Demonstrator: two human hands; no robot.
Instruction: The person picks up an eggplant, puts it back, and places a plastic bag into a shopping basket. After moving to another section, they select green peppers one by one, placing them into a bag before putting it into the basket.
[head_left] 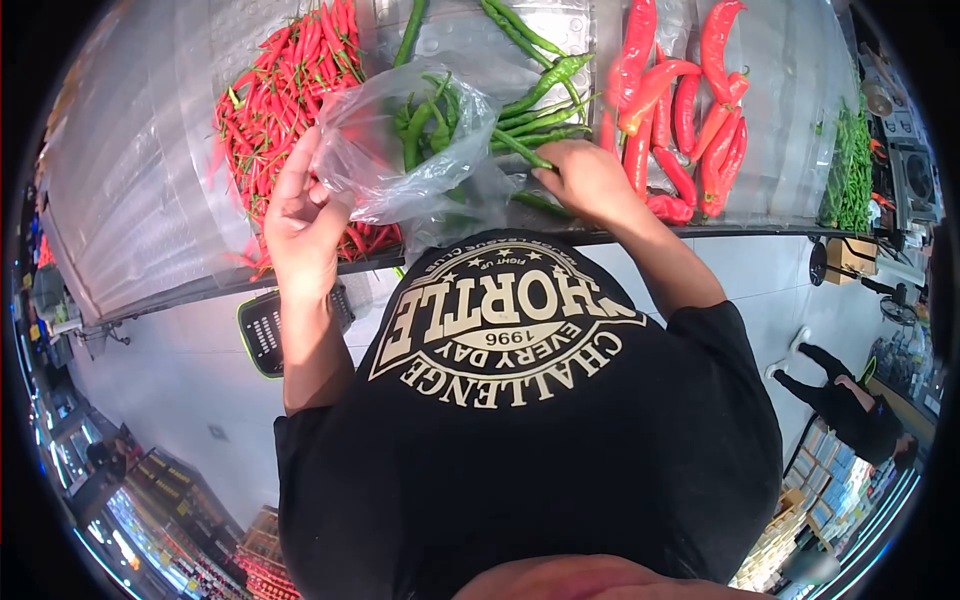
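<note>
My left hand [308, 215] pinches the edge of a clear plastic bag [385, 185], thumb and fingers together at its rim. Several green peppers [430, 125] show inside the bag. Just right of it, my right hand [585, 180] is closed on the end of a long green pepper [518, 148]. More loose green peppers [545, 90] lie beyond that hand. A heap of small red chilies [280, 95] spreads behind and beside my left hand. Large red peppers [660, 110] lie to the right of my right hand.
The metal counter [150, 150] bears plastic sheeting, and its front edge runs close to my body. Green chilies [850, 165] sit at its far right. A black basket [264, 335] is below the counter. Another person [850, 405] stands at the right.
</note>
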